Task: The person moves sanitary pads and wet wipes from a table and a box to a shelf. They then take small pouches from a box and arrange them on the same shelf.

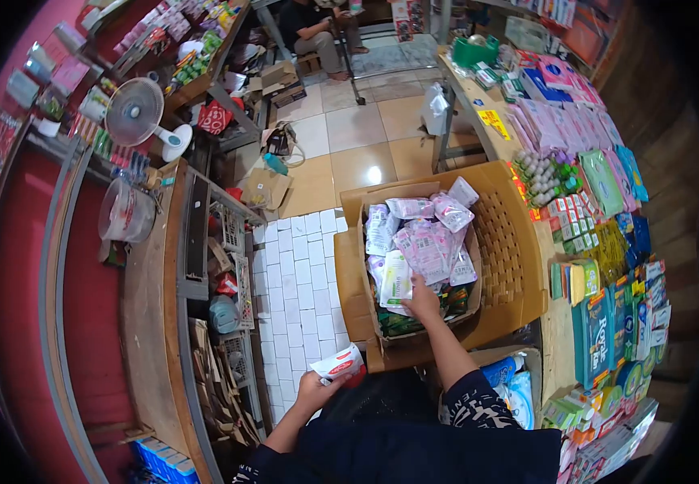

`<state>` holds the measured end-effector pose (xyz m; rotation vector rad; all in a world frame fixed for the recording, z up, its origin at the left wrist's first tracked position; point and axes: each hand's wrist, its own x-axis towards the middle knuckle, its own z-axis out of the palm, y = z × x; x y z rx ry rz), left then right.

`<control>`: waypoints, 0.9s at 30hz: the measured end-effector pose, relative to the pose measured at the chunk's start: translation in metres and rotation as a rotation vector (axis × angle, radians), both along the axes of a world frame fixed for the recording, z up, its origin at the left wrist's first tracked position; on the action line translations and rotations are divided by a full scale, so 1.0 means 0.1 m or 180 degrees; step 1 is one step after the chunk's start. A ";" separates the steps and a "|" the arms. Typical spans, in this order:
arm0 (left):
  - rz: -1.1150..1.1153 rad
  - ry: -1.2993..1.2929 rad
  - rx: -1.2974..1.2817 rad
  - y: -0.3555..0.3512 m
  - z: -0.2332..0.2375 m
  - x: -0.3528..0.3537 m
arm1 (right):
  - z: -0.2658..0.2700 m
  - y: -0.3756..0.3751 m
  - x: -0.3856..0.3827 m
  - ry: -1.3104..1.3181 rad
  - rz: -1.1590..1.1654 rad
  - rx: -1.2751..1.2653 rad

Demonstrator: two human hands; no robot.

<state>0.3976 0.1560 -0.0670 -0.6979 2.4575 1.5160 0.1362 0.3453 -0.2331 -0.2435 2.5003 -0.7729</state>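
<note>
A cardboard box (477,302) full of packets rests on a brown plastic chair (519,234). Pink and white packets (426,248) lie on top in it, with green ones lower down near its front. My right hand (424,302) is at the box's front, its fingers closed at the lower edge of a white and yellow-green packet (396,280). Left of the chair, over the white tiles, my left hand (317,391) grips a white and red packet (337,363).
A counter on the right (557,323) bears rows of packaged goods. Below it stands an open box with blue packs (519,387). At the left are a wooden shelf (152,323) and a fan (134,111). A seated person (317,36) is at the far end.
</note>
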 end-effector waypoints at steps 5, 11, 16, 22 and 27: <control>0.0247 0.0009 0.0142 -0.05 0.02 0.25 | -0.22 0.22 -0.17 -0.0488 -0.0614 -0.1592; 0.0506 -0.0034 0.0093 -0.19 0.24 0.75 | 0.60 0.06 -0.07 0.0201 -0.0674 -0.2658; 0.0497 0.0948 -0.0024 -0.41 0.31 1.37 | 1.72 -0.45 0.54 0.0235 0.0134 -0.2772; 0.0072 0.1730 -0.1279 -0.81 0.89 2.33 | 2.85 -1.46 2.05 -0.0958 0.2030 -0.2836; 0.0364 0.1586 -0.0752 -1.12 0.95 3.45 | 3.11 -2.55 3.58 -0.1760 0.3942 -0.3007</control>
